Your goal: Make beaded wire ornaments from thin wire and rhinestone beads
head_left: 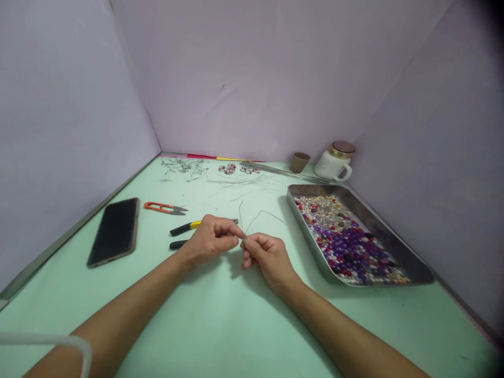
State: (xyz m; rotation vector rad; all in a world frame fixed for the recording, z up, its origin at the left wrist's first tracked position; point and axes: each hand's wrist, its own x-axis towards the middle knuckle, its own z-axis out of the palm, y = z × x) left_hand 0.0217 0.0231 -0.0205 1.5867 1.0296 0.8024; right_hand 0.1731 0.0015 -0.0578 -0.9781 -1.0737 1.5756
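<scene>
A thin bent wire (260, 211) rises from between my fingertips, with one end pointing up and another bending over to the right. My right hand (270, 256) pinches its lower part between thumb and index finger. Close against it, my left hand (212, 236) has its thumb and index finger closed at the same spot. Something small and shiny shows at the pinch, too small to name. Beneath and behind my left hand lie pliers (181, 229) with black and yellow handles, partly covered by the hand. Orange thread snips (164, 208) rest just beyond.
A metal tray (311, 239) of mixed beads (350, 247) stands at right. A phone (114, 231) lies at left. Along the back are wire pieces (185, 168), beaded pieces (227, 168), long wires (283, 171), a brown cup (300, 163) and a lidded white mug (329, 165). Walls enclose the table.
</scene>
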